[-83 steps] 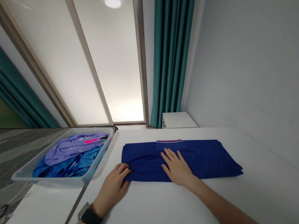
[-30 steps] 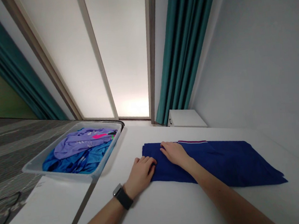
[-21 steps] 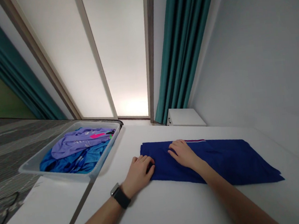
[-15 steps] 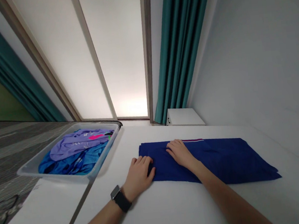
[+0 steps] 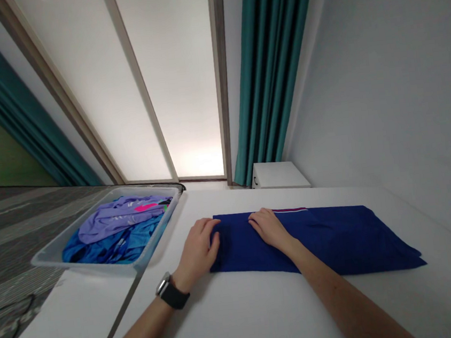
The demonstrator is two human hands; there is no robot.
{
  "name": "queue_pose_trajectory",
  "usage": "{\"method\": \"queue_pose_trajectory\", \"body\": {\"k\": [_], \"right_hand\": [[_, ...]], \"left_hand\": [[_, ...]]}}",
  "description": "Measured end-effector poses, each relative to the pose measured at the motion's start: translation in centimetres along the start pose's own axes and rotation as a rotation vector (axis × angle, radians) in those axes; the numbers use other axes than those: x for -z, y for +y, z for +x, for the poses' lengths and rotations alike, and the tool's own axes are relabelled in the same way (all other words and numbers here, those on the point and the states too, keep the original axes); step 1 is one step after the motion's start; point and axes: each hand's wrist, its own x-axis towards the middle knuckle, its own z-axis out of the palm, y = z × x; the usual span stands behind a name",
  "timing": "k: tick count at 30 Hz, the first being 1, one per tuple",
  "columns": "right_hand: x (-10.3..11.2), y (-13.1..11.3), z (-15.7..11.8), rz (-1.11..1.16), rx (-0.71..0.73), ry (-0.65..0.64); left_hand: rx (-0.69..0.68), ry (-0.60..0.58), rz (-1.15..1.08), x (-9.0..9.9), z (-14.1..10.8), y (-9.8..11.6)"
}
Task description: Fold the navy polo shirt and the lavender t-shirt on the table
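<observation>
A dark blue garment (image 5: pixel 337 238) lies folded in a long flat strip on the white table (image 5: pixel 241 318), with a thin maroon and white stripe showing at its far edge. At the garment's left end is my left hand (image 5: pixel 199 247), its fingers at the far corner and the thumb spread apart over the cloth. A black watch (image 5: pixel 173 292) is on that wrist. My right hand (image 5: pixel 270 230) rests on top of the fabric near the far edge, left of the stripe, fingers laid out and slightly bent.
Left of the hands stands a translucent plastic bin (image 5: pixel 139 264) holding a purple garment (image 5: pixel 114 221) and a blue garment (image 5: pixel 108 248). A low white cabinet (image 5: pixel 280 175) stands beyond the table, by the teal curtain (image 5: pixel 268 78). A wall (image 5: pixel 395 92) rises on the right.
My left hand has shifted left and away from me, from the top of the cloth to its left end. My right hand stays almost where it was on the garment.
</observation>
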Motion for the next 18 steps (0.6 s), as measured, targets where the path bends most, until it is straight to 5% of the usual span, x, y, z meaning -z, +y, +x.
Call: {"method": "queue_pose_trajectory", "body": {"k": [4, 9, 18], "right_hand": [[0.0, 0.1, 0.2, 0.014, -0.031, -0.014], [-0.3, 0.0, 0.3, 0.026, -0.010, 0.004], [-0.1, 0.3, -1.2, 0.102, -0.008, 0.164]], "left_hand": [[-0.251, -0.220, 0.089, -2.4, -0.7, 2.9], [-0.186, -0.294, 0.200, -5.3, -1.6, 2.2], [-0.167, -0.288, 0.311, -5.5, -2.0, 1.8]]}}
